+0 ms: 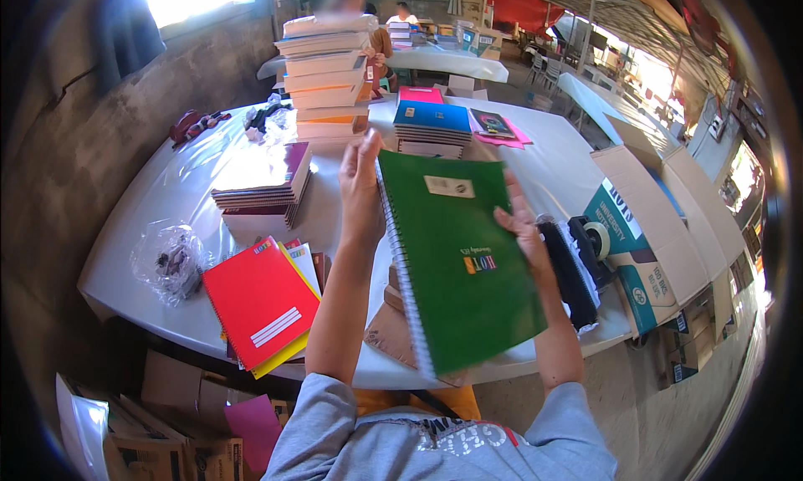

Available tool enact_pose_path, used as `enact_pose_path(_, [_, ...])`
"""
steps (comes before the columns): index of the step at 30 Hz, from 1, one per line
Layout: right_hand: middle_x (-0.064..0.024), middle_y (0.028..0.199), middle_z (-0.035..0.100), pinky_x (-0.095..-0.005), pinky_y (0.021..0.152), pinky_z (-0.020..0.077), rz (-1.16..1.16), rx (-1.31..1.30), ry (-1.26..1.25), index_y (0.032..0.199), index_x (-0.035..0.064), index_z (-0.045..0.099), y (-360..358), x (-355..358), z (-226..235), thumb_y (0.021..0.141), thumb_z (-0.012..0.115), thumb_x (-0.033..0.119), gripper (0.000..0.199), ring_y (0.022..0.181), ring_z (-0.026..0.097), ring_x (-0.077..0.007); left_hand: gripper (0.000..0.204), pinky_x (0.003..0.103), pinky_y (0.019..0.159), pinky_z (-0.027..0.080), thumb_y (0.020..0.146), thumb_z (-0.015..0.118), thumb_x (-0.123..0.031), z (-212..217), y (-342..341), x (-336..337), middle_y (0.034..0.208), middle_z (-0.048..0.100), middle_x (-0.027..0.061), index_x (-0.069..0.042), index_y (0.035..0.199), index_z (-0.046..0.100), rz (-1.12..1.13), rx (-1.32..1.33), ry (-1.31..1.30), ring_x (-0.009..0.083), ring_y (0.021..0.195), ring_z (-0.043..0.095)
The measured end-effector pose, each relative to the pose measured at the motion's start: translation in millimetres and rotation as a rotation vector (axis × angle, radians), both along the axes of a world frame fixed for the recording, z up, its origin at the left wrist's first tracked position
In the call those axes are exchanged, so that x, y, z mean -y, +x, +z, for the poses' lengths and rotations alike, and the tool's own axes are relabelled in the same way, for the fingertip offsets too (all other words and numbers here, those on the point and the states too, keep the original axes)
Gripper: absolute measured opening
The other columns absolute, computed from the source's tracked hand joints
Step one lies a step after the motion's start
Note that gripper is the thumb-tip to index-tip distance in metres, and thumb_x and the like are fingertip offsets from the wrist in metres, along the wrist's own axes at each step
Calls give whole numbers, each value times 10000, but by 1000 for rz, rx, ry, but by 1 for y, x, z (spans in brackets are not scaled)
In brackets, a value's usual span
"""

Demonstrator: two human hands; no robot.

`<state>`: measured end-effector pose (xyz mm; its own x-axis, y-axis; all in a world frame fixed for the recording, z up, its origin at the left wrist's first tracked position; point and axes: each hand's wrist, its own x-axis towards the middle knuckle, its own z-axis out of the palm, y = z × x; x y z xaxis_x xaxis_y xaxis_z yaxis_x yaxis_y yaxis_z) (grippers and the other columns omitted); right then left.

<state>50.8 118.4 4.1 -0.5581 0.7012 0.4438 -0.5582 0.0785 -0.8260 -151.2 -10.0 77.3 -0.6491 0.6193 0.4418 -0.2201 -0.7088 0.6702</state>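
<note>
A green spiral-bound notebook (pixel 464 305) is held up, tilted, above the near side of the table. My left hand (pixel 361 173) grips it at the upper corner of its white spiral edge. On the opposite edge, the fingers of my right hand (pixel 520 222) rest over the cover with the palm behind. Below the notebook, a brown cardboard piece (pixel 386 335) shows in part. Left of my left forearm lies a red spiral notebook (pixel 251 301) on top of yellow and other notebooks. Black spiral-bound books (pixel 567 272) sit beside my right forearm.
A tall stack of books (pixel 326 84) rises at the back. Purple (pixel 268 176) and blue notebook stacks (pixel 431 117) stand before it. Crumpled clear plastic (pixel 167 259) lies at left. A tape dispenser (pixel 592 234) and open carton (pixel 690 222) are at right. People sit farther back.
</note>
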Motion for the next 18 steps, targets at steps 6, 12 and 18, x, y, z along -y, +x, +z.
enact_pose_path(6, [-138,1188,567,-270,882,433,-208,176,361,1470,173,62,33,50,67,850,574,-13,825,1017,569,-158,245,243,610,534,878,576,-246,-47,-6,17,824,672,62,-19,968,603,-228,256,-135,132,687,638])
enact_pose_path(12, [-154,1286,497,-293,932,401,-294,286,504,1465,142,118,42,73,71,853,567,-20,777,1115,521,-177,209,256,616,518,865,581,-234,-54,-10,28,826,670,51,-36,924,613,-261,264,-192,134,688,637])
enact_pose_path(18, [-161,1209,566,-325,890,447,-448,339,642,1449,130,184,44,79,63,853,571,-10,724,1076,570,-224,168,272,641,528,844,602,-192,-57,-14,34,787,654,53,-30,880,630,-250,188,-176,138,676,628])
